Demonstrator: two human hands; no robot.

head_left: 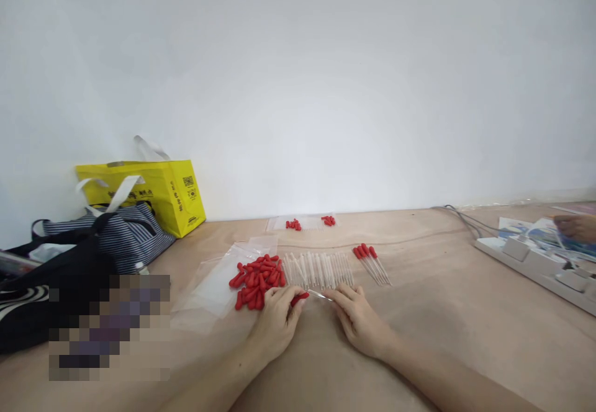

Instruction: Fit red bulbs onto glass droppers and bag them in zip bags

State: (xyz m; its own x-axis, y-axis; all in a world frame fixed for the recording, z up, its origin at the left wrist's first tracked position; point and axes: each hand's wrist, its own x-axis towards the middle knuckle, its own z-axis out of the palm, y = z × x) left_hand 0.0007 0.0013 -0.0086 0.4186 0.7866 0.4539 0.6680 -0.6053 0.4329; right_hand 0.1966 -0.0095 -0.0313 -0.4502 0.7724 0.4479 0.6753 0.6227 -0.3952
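Note:
My left hand (278,317) is closed on a red rubber dropper bulb (300,298). Between the fingers of my right hand (357,320) is a clear glass dropper tube (320,295), its near end meeting the bulb's mouth; whether it sits inside cannot be told. A heap of red rubber bulbs (258,278) lies just beyond my left hand. Loose glass tubes (319,268) lie side by side in a row ahead of both hands. To the right of that row, several droppers (372,263) with red bulbs on their tubes lie together.
Clear plastic bags (209,282) lie left of the heap; another bag (305,223) with red-topped droppers is by the wall. A yellow bag (174,198) and striped bag (135,238) stand left. At right are a power strip (540,272) and another person's hand (577,227).

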